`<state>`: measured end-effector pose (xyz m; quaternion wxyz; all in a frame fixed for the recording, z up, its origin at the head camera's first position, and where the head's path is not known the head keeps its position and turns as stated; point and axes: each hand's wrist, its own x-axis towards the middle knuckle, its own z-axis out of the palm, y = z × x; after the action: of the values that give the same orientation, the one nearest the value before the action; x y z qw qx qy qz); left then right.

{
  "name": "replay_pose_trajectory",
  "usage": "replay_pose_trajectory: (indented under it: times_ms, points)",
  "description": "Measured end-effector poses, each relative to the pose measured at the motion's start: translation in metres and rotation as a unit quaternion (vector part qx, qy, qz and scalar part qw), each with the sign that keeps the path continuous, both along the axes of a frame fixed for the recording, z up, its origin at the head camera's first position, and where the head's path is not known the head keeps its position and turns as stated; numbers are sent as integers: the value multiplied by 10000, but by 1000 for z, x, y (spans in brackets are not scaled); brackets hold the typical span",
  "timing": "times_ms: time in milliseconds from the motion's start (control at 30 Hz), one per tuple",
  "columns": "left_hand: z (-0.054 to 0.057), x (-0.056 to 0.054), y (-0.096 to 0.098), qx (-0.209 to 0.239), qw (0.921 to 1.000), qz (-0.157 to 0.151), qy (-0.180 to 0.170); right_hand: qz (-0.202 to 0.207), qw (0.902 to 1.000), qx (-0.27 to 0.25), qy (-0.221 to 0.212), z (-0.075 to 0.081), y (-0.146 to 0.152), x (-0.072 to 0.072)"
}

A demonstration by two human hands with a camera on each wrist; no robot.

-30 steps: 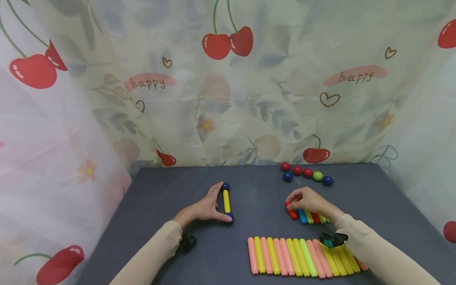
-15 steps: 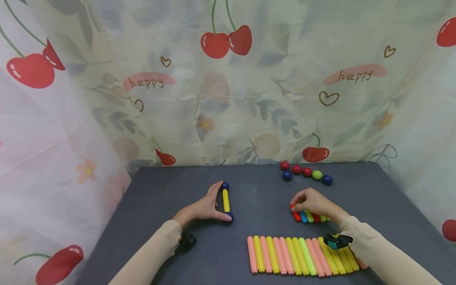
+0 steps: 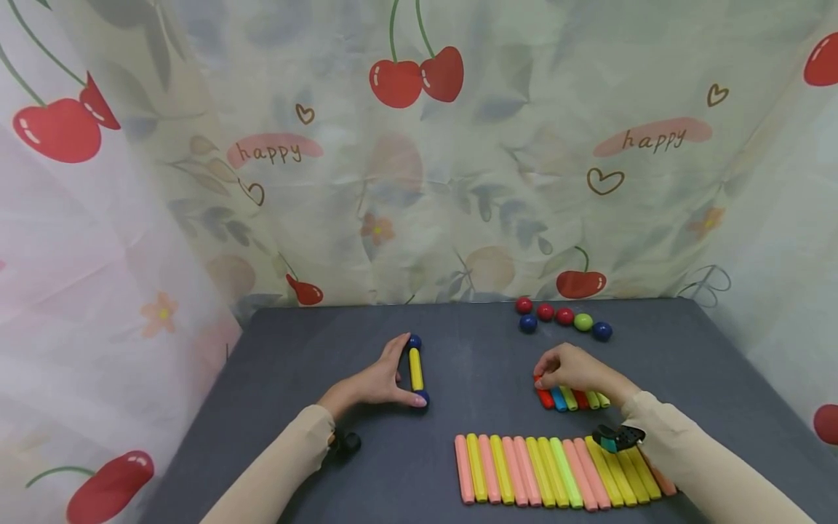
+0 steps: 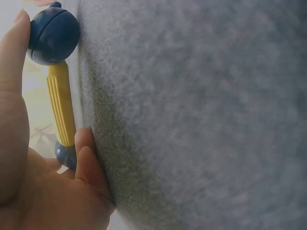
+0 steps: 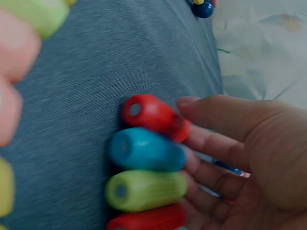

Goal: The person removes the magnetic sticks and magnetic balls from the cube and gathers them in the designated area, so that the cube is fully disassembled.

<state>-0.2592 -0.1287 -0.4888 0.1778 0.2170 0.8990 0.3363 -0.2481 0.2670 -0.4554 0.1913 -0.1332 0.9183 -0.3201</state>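
My left hand (image 3: 374,382) spans a yellow rod (image 3: 416,369) with a blue ball on each end, lying on the dark table. The thumb presses the near ball and a fingertip the far ball (image 3: 414,341); the left wrist view shows the yellow rod (image 4: 61,105) between them. To the right, my right hand (image 3: 577,368) pinches a red rod (image 3: 546,399) by its far end. It lies at the left end of a short row, beside a blue rod (image 3: 559,399). The right wrist view shows the red rod (image 5: 151,113) slightly angled; the hand partly hides the row.
A long row of pink, yellow and green rods (image 3: 543,473) lies near the front, partly under the right forearm. Several red, blue and green balls (image 3: 564,316) sit at the back right. A printed cloth (image 3: 419,182) hangs behind the table.
My right hand has moved slightly right, bringing the red rod from apart up beside the blue rod. The left hand and its yellow rod stay in place.
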Motion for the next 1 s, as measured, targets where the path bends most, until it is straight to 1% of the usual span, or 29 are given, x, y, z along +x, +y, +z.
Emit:
replay_pose_trajectory:
  times_ms: [133, 167, 267, 367, 467, 600, 700, 833, 900, 1000]
  points:
    - [0, 0, -2, -30, 10000, -24, -1, 307, 9988, 292, 252, 6, -11, -11]
    - [0, 0, -2, -42, 10000, -30, 3, 331, 9984, 338, 302, 8, -16, -15]
    - [1, 1, -4, 4, 10000, -17, 26, 431, 9972, 342, 503, 14, -36, -27]
    - [2, 4, -4, 70, 9999, 44, 90, 418, 9969, 97, 661, 17, -61, -39]
    - [2, 9, -2, 180, 9995, 149, 195, 334, 9963, -428, 667, 17, -86, -50]
    - [1, 17, 1, 455, 9978, 392, 265, 41, 9927, -1154, 335, 10, -120, -62]
    - [1, 24, 4, 807, 9942, 685, 206, -10, 9896, -1427, 169, 2, -142, -69]
    - [0, 32, 9, 1279, 9852, 1137, 86, 66, 9868, -1617, 47, -8, -166, -72]
    - [-2, 35, 11, 1430, 9814, 1279, 44, 57, 9863, -1646, 25, -11, -175, -72]
    - [-4, 38, 14, 1536, 9777, 1431, 30, 24, 9871, -1597, 104, -15, -186, -73]
